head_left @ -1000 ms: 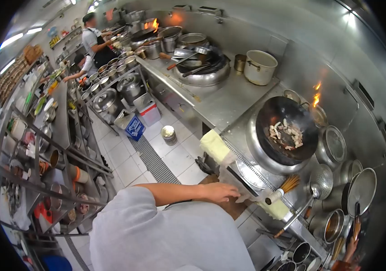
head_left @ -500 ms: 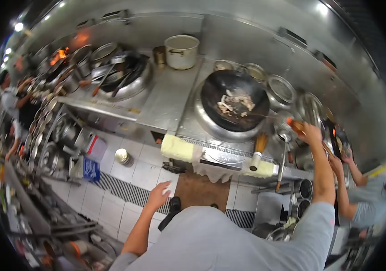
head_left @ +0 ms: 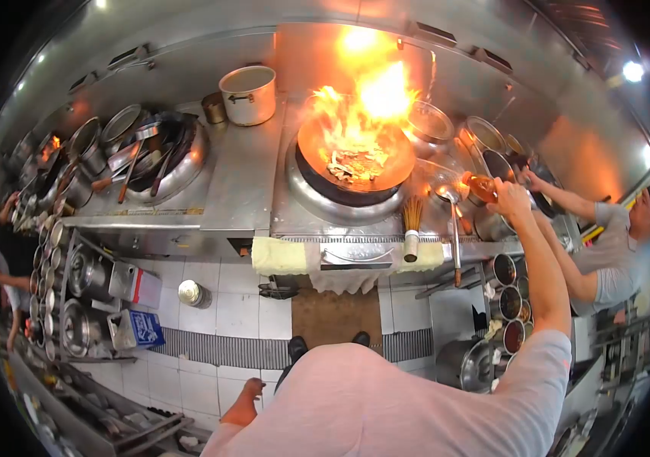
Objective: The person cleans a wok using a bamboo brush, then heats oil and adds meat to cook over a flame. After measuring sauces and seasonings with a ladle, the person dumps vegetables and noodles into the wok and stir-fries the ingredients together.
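My right hand [head_left: 509,204] is closed around an amber bottle [head_left: 480,188], tilted with its neck toward the wok. Flames [head_left: 374,95] rise high from the wok [head_left: 313,164], where pale sliced food [head_left: 355,164] lies. The wok rests on a round steel burner ring [head_left: 302,194], left of the bottle. Below the bottle is a ladle [head_left: 457,244], its wooden handle hanging over the stove edge. A bamboo wok brush [head_left: 412,228] stands between wok and ladle. My left hand [head_left: 251,387] hangs low over the floor, apart from everything, fingers loosely extended.
A co-worker [head_left: 606,244] reaches in from the right. Another person [head_left: 5,251] stands far left. A large pot [head_left: 249,99] sits behind the left counter. Folded yellow towels [head_left: 279,255] lie along the stove's front edge. A can [head_left: 193,293] and a floor grate [head_left: 226,348] are below.
Tall flames have sprung up over the wok. My right hand still holds the bottle beside the stove. My left hand has dropped lower and closer to my body. The view has shifted right.
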